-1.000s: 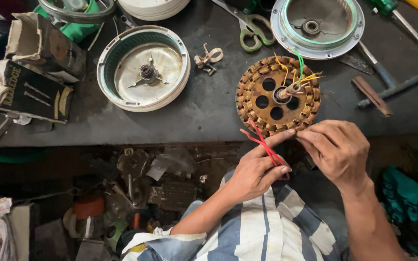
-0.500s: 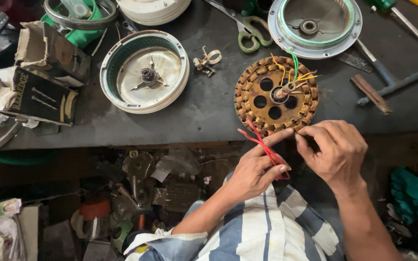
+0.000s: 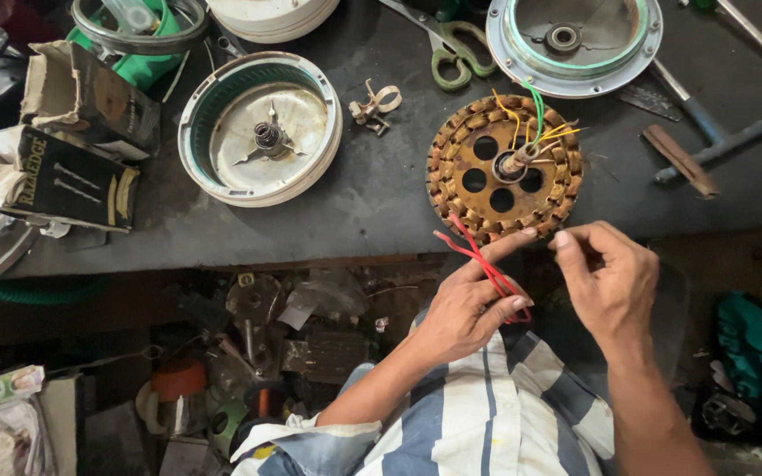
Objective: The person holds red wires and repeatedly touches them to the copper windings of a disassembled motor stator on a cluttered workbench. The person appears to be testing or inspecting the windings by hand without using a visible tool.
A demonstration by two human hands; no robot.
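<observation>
Left hand [image 3: 469,304] is pinching the red wires [image 3: 480,256] at the counter [image 3: 381,194] edge, right by the stator [image 3: 504,167]. Right hand [image 3: 606,282] half curled beside them, fingertips together, can't tell if it's holding anything.

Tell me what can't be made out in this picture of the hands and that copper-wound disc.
All in the head view:
- Where the red wires end: the left hand covers them.
- What the right hand pinches: too small, behind its fingertips.
- The wound disc near edge: partly hidden by both hands.
- The grey housing top: cut off by the frame edge.
</observation>
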